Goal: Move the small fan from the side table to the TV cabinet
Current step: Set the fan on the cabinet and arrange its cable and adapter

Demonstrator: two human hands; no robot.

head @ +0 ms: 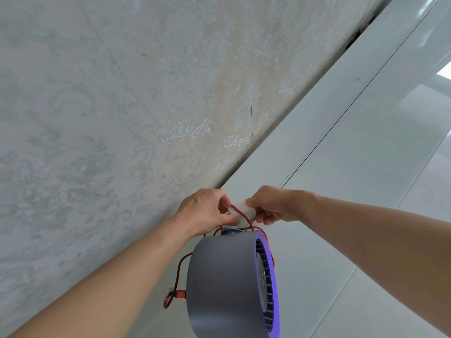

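Together, both hands [240, 208] pinch the white base [241, 211] above the fan [219, 284].

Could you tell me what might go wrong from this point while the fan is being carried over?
1. Both hands, left and right, pinch only the small white base, so the grey fan hangs below and could swing or slip from that narrow grip.
2. The red cable dangles loose in a loop beside the fan and could snag on the white cabinet edge.
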